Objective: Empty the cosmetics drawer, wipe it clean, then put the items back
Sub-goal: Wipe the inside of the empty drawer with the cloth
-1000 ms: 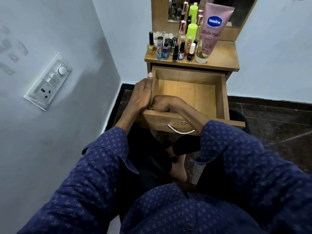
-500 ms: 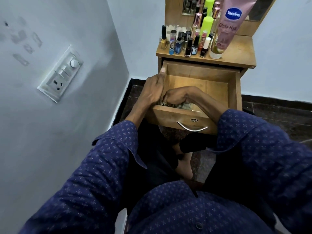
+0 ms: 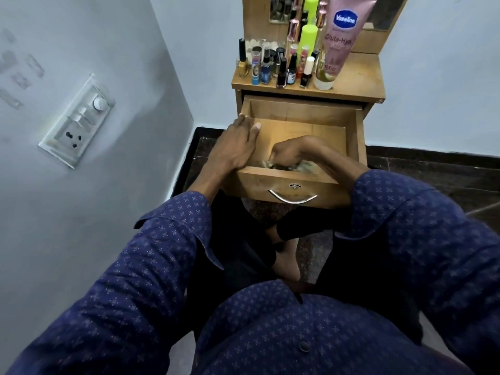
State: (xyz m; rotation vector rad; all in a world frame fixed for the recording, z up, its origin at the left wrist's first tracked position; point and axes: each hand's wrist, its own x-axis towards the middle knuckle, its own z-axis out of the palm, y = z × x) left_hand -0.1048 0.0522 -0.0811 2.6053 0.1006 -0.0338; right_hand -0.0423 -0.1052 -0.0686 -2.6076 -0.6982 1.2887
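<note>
Wiping: right hand (image 3: 288,154), cloth (image 3: 297,167), drawer (image 3: 354,142).

Left hand (image 3: 238,147) flat, fingers straight toward 12 o'clock, right hand (image 3: 288,154) at its 3 o'clock, fingers curled under, both forearms bare

Just one view here, a wide-angle cam worn on the person's head, tilted forward and steeply down. It looks over their own chest and both blue sleeves, which fill the bottom half, so it sits really close to the body. Ahead and below is the open drawer (image 3: 299,147) of a small wooden dresser (image 3: 357,85), near the top center. The left wall with a switch plate (image 3: 77,121) runs close along the left edge, bent by the lens.
</note>
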